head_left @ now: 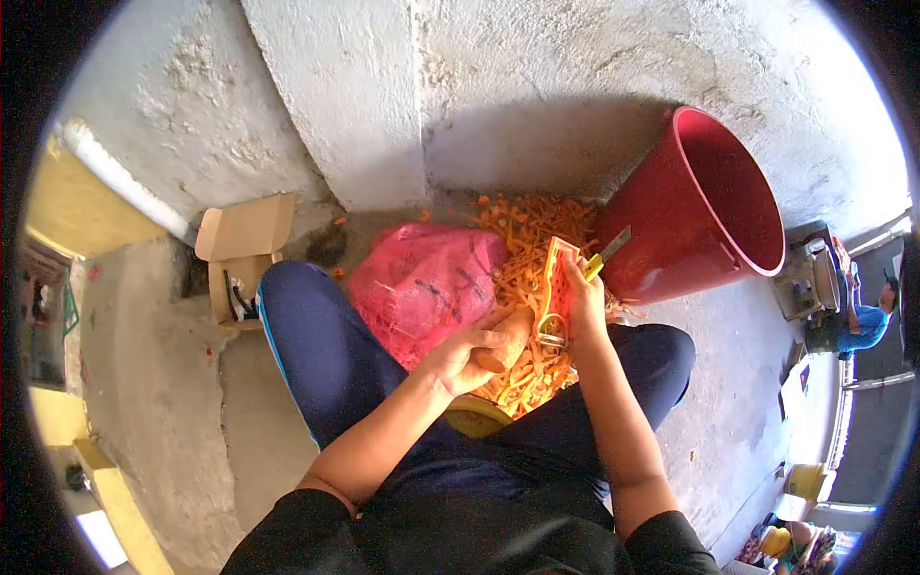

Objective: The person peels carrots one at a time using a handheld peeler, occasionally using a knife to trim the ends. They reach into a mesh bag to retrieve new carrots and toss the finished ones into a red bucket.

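My left hand [464, 362] is closed around a thick carrot [508, 341], its tapered body pointing away over the peelings. Close to it on the right, my right hand [585, 299] grips an orange plastic peeler [557, 278]. A knife [596, 265] with a yellow handle and a short blade sticks out from the same hand, pointing up and right. Beneath both hands lies a heap of orange peelings [525, 228]. A pink mesh sack [422, 287] sits just left of the heap, its contents mostly hidden. The rim of a yellow container [477, 418] shows between my legs.
A large red bin [644, 225] leans by the wall beyond my right knee. Left of my other knee stands an open cardboard box [244, 259] with dark items inside. A rough white wall [537, 67] closes off the front. Other people [865, 326] are at far right.
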A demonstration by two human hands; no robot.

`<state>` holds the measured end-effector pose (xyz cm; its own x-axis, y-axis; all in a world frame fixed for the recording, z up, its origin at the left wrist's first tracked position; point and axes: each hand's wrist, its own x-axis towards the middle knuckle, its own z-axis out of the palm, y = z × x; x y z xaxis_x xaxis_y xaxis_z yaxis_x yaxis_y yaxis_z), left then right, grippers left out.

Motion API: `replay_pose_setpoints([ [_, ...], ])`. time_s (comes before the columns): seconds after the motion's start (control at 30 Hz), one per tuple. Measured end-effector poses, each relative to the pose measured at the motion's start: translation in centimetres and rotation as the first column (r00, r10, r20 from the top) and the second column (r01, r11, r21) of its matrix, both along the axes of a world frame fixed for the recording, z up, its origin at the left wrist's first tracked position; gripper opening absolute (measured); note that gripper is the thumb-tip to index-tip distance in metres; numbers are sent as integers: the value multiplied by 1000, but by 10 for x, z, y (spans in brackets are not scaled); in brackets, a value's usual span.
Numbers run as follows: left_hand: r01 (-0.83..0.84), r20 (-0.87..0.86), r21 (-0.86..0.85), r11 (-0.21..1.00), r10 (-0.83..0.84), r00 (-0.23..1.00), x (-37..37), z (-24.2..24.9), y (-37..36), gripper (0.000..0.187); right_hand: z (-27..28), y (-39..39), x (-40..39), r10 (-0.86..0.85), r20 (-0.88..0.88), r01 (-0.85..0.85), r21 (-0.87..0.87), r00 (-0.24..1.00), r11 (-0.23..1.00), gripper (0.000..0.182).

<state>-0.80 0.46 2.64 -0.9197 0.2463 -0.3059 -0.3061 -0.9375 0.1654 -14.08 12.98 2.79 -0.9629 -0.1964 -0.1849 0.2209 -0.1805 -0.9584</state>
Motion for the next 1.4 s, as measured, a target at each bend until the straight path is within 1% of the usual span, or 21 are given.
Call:
replay_pose_setpoints([
  [0.07, 31, -1, 45, 999, -31, 1000, 1, -13, -1, 51, 21, -9, 10, 92, 96, -87, -53, 991, 995, 17],
  [0.13, 59, 36, 94, 994, -63, 997, 1, -6, -4, 47, 36, -15, 17, 179, 56, -181, 22, 982, 983, 20],
  [0.17, 46, 72, 144, 989, -57, 996, 1, -9, -5, 48, 28, -18, 16, 189, -9, -188, 53, 982, 981, 22],
  [0.2, 33, 107, 193, 981, -54, 993, 1, -13, -7, 49, 29, -20, 18, 183, -70, -175, 117, 981, 978, 22],
  [0.23, 18, 142, 242, 970, -54, 988, 0, -16, -7, 50, 28, -23, 19, 128, -147, -101, 176, 981, 979, 19],
  [0.27, 6, 166, 204, 979, -41, 985, -1, -17, -8, 47, 28, -24, 19, 77, -226, -23, 230, 971, 973, 16],
  [0.37, -24, 217, 64, 998, 10, 976, -6, -11, -6, 38, 29, -23, 14, 5, -167, 25, 177, 986, 984, 17],
  [0.43, -47, 221, -61, 997, 60, 973, -8, -13, -3, 36, 28, -20, 12, 21, -110, -1, 184, 994, 983, 19],
  [0.53, -65, 237, -81, 995, 83, 968, -10, -21, -2, 38, 27, -22, 11, 18, -42, -12, 146, 999, 989, 19],
  [0.63, -91, 223, 77, 993, 72, 972, -15, -22, -6, 33, 23, -21, 9, 13, -46, -11, 50, 999, 999, 18],
  [0.7, -58, 211, 92, 994, 38, 977, -13, -17, -8, 33, 22, -17, 6, 21, -30, -20, 18, 999, 1000, 18],
  [0.83, -17, 132, 150, 988, -3, 991, -13, -22, -12, 34, 22, -21, 0, 5, 170, 22, -154, 986, 988, 18],
  [0.93, 47, -72, 182, 982, -35, 997, -15, -39, -17, 33, 30, -17, -3, 137, 356, -111, -92, 924, 990, 16],
  [1.03, -147, 267, 169, 975, 98, 959, -20, -42, -12, 32, 38, -30, 10, 167, 215, -154, -73, 962, 985, 17],
  [1.07, -113, 210, 130, 985, 84, 974, -19, -40, -12, 32, 38, -33, 15, 160, 175, -156, -37, 972, 987, 16],
  [1.13, -55, 95, 43, 998, 50, 994, -13, -28, -14, 33, 26, -37, 18, 156, -143, -120, 233, 977, 965, 13],
  [1.2, -90, 210, 8, 996, 86, 974, -18, -14, -6, 33, 18, -44, 26, 145, -195, -114, 161, 970, 980, 13],
  [1.23, -105, 266, -11, 994, 104, 958, -20, -10, -4, 33, 16, -44, 27, 189, -199, -122, 306, 962, 944, 15],
  [1.27, -94, 228, -1, 996, 91, 969, -18, -14, -4, 34, 16, -46, 31, 190, -280, -100, 305, 941, 947, 17],
  [1.33, -73, 150, 19, 997, 69, 986, -15, -26, -5, 34, 22, -49, 37, 176, -292, -78, 318, 940, 945, 18],
  [1.4, -71, 170, 60, 996, 60, 984, -16, -32, -3, 34, 22, -49, 39, 180, -294, -68, 356, 939, 932, 18],
])
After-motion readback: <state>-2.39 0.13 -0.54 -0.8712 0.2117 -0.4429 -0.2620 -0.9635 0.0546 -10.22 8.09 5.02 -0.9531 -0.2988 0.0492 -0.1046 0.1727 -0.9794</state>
